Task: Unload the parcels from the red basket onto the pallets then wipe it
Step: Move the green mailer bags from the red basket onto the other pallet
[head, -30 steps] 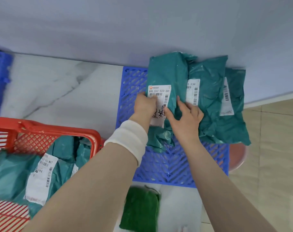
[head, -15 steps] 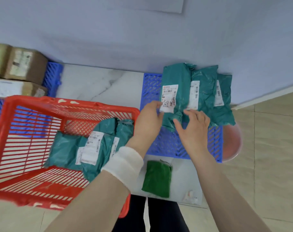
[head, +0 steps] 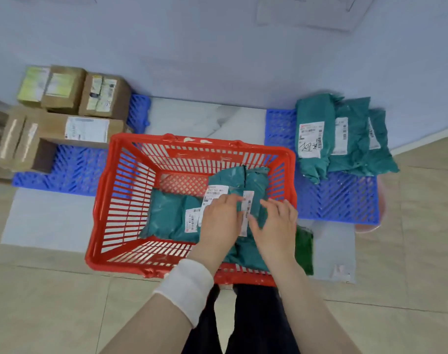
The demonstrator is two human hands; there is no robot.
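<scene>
Hands (head: 219,221) (head: 276,223) spread loosely on crinkly teal plastic parcels (head: 253,198), inside slatted red basket (head: 120,200)

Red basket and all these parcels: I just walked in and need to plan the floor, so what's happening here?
A person is emptying the red basket of teal parcels. Both hands, left hand and right hand, reach onto a teal bag in the basket; several bags remain inside. Three teal bags lie on the right blue pallet; cardboard boxes sit on the left blue pallet. A green cloth waits beside the basket.
</scene>
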